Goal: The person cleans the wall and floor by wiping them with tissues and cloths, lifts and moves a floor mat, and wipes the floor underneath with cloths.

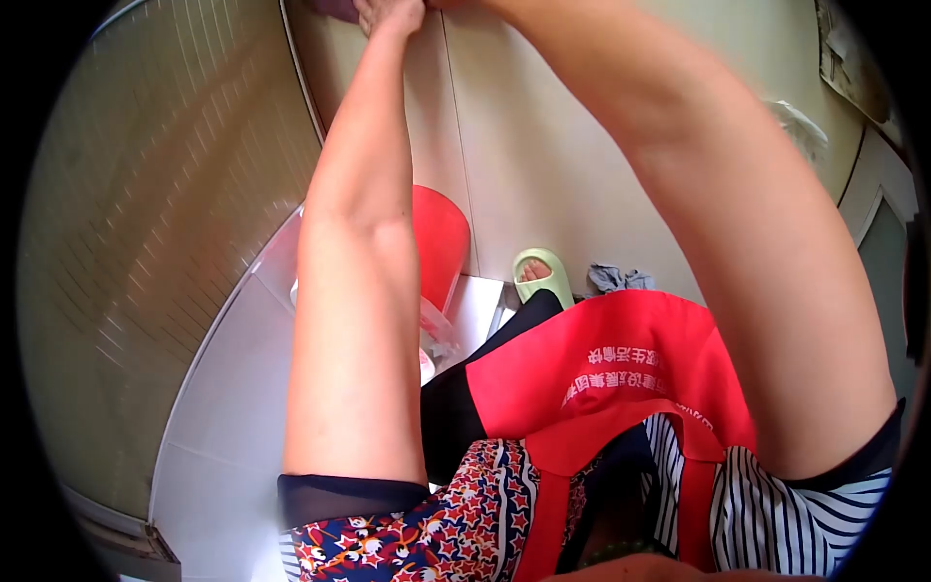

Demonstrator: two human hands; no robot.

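Observation:
Both my arms reach up to the wall panel (562,165). At the top edge, my left hand (391,14) has its fingers together against a purple cloth-like thing (335,9), which the frame cuts off. Only a small part of my right hand (448,4) shows beside it; its fingers are cut off, so what it holds or touches cannot be made out. A red apron (524,388) with white lettering hangs over my body.
A ribbed glass panel (165,242) with a curved frame stands at the left. Below the arms are a red container (438,242), a clear plastic item (438,330) and a foot in a green slipper (545,281). Grey cloth (621,278) lies by the wall. A plastic bag (800,131) hangs at the right.

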